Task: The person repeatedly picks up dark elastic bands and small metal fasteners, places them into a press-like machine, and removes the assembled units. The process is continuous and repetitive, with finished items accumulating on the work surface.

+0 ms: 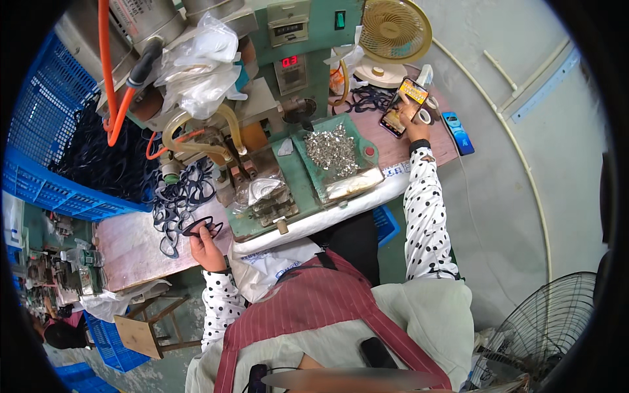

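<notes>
Between the fingertips of my left hand (208,252) is a dark strap loop (196,228), at the edge of a pile of similar dark strap loops (187,196) on the left tabletop. My right hand (415,128) reaches to the far right, over a smartphone (393,123) with a lit screen. A finger is stretched out onto the screen, and the phone seems to rest on the table. Beside this hand are a white ring-shaped roll (424,116) and a second phone with a blue screen (466,143). A green bench machine (304,203) stands between my hands.
Small metal pieces (331,152) fill a green tray on the machine. A blue crate (85,208) of dark straps stands at left. Orange hose (108,72) hangs at upper left. A tan fan (396,29) stands behind the phone; a wire-caged fan (544,327) is at lower right.
</notes>
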A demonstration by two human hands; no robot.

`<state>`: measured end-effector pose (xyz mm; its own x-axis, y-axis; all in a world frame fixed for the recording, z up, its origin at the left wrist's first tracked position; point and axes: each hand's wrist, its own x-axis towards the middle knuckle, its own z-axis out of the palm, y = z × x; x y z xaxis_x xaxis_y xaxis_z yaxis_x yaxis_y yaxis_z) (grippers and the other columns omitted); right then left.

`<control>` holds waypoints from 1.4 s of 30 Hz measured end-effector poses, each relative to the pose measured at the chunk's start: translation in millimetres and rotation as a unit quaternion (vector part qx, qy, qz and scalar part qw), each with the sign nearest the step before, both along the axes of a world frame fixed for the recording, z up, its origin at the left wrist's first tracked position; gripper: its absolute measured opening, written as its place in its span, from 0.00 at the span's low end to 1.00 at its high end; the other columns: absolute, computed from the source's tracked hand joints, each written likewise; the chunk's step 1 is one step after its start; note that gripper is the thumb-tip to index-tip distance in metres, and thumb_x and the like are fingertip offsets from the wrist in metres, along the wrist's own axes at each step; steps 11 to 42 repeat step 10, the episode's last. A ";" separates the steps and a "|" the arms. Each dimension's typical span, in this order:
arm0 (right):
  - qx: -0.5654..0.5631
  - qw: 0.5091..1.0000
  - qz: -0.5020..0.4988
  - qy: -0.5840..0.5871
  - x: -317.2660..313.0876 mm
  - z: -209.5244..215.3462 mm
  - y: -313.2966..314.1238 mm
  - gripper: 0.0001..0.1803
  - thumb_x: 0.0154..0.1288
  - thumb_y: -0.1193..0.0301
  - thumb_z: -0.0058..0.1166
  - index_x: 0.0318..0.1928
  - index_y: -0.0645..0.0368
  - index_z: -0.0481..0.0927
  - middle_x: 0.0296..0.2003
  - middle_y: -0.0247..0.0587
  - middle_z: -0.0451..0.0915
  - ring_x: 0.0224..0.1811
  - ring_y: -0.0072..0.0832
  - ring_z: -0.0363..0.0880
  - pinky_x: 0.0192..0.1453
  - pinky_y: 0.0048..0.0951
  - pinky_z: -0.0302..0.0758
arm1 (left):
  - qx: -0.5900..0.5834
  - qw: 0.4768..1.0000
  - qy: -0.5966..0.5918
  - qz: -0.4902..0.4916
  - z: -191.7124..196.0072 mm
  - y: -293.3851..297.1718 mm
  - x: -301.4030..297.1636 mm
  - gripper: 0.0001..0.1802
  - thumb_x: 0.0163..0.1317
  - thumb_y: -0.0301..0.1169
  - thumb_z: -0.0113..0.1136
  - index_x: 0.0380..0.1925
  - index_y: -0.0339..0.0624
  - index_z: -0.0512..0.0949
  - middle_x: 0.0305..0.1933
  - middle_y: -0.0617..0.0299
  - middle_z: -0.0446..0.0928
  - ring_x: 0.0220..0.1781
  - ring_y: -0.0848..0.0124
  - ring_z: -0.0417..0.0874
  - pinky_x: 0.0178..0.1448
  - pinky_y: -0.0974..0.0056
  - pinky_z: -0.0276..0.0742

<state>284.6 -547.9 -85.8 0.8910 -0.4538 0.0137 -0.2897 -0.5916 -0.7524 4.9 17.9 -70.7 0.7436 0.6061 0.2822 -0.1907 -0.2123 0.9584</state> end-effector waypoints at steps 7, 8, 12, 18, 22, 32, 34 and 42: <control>0.342 0.925 -0.079 -0.143 -34.9 36.6 27.9 0.49 0.62 0.28 0.28 0.65 0.57 0.69 0.57 0.37 0.77 0.47 0.28 0.73 0.49 0.33 0.65 | -0.023 1.000 -0.006 0.009 -1.8 -2.0 -0.4 0.13 0.73 0.32 0.49 0.47 0.33 0.75 0.36 0.58 0.79 0.33 0.77 0.76 0.40 0.72 0.73; 0.290 0.942 -0.057 -0.160 -26.1 12.1 17.6 0.48 0.62 0.28 0.31 0.66 0.54 0.69 0.57 0.37 0.77 0.48 0.28 0.73 0.50 0.33 0.65 | -0.026 1.000 0.000 0.003 -5.3 1.2 0.0 0.13 0.73 0.32 0.49 0.47 0.33 0.75 0.37 0.58 0.79 0.33 0.77 0.76 0.40 0.72 0.73; 0.205 0.975 0.025 -0.083 -12.4 -27.5 -3.1 0.46 0.61 0.30 0.40 0.66 0.52 0.70 0.59 0.42 0.75 0.59 0.27 0.67 0.60 0.42 0.62 | -0.039 0.999 0.021 -0.010 -12.7 10.5 -1.8 0.13 0.72 0.33 0.50 0.47 0.34 0.75 0.41 0.58 0.78 0.36 0.76 0.77 0.41 0.71 0.74; 0.205 0.975 0.025 -0.083 -12.4 -27.5 -3.1 0.46 0.61 0.30 0.40 0.66 0.52 0.70 0.59 0.42 0.75 0.59 0.27 0.67 0.60 0.42 0.62 | -0.039 0.999 0.021 -0.010 -12.7 10.5 -1.8 0.13 0.72 0.33 0.50 0.47 0.34 0.75 0.41 0.58 0.78 0.36 0.76 0.77 0.41 0.71 0.74; 0.205 0.975 0.025 -0.083 -12.4 -27.5 -3.1 0.46 0.61 0.30 0.40 0.66 0.52 0.70 0.59 0.42 0.75 0.59 0.27 0.67 0.60 0.42 0.62 | -0.039 0.999 0.021 -0.010 -12.7 10.5 -1.8 0.13 0.72 0.33 0.50 0.47 0.34 0.75 0.41 0.58 0.78 0.36 0.76 0.77 0.41 0.71 0.74; 0.205 0.975 0.025 -0.083 -12.4 -27.5 -3.1 0.46 0.61 0.30 0.40 0.66 0.52 0.70 0.59 0.42 0.75 0.59 0.27 0.67 0.60 0.42 0.62 | -0.039 0.999 0.021 -0.010 -12.7 10.5 -1.8 0.13 0.72 0.33 0.50 0.47 0.34 0.75 0.41 0.58 0.78 0.36 0.76 0.77 0.41 0.71 0.74; 0.205 0.975 0.025 -0.083 -12.4 -27.5 -3.1 0.46 0.61 0.30 0.40 0.66 0.52 0.70 0.59 0.42 0.75 0.59 0.27 0.67 0.60 0.42 0.62 | -0.039 0.999 0.021 -0.010 -12.7 10.5 -1.8 0.13 0.72 0.33 0.50 0.47 0.34 0.75 0.41 0.58 0.78 0.36 0.76 0.77 0.41 0.71 0.74; 0.205 0.975 0.025 -0.083 -12.4 -27.5 -3.1 0.46 0.61 0.30 0.40 0.66 0.52 0.70 0.59 0.42 0.75 0.59 0.27 0.67 0.60 0.42 0.62 | -0.039 0.999 0.021 -0.010 -12.7 10.5 -1.8 0.13 0.72 0.33 0.50 0.47 0.34 0.75 0.41 0.58 0.78 0.36 0.76 0.77 0.41 0.71 0.74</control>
